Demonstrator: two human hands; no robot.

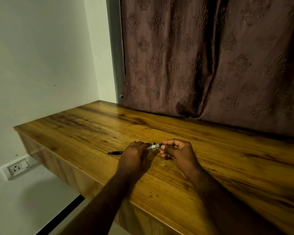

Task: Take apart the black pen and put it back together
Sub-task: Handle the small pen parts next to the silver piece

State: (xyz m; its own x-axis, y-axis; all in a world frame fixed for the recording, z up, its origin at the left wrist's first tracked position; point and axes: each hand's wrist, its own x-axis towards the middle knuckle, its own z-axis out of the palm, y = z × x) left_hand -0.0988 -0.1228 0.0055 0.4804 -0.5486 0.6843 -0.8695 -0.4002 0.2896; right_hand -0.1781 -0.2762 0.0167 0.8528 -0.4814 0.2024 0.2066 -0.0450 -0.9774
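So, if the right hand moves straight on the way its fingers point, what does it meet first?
Probably the left hand: the right hand points leftward along the pen piece that both hands hold, so little gap remains. The depth between them is hard to judge.

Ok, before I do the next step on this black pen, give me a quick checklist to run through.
1. Pen barrel firmly held: ok. The left hand and the right hand each pinch one end.
2. Loose black tip piece in sight: ok. It lies on the wooden table, just left of the left hand.
3. Tip piece safe from rolling off: ok. It lies well in from the front edge.
4. Refill and spring accounted for: cannot tell. Neither shows.
5. Open end of the barrel facing the tip piece: cannot tell. Fingers cover both ends.
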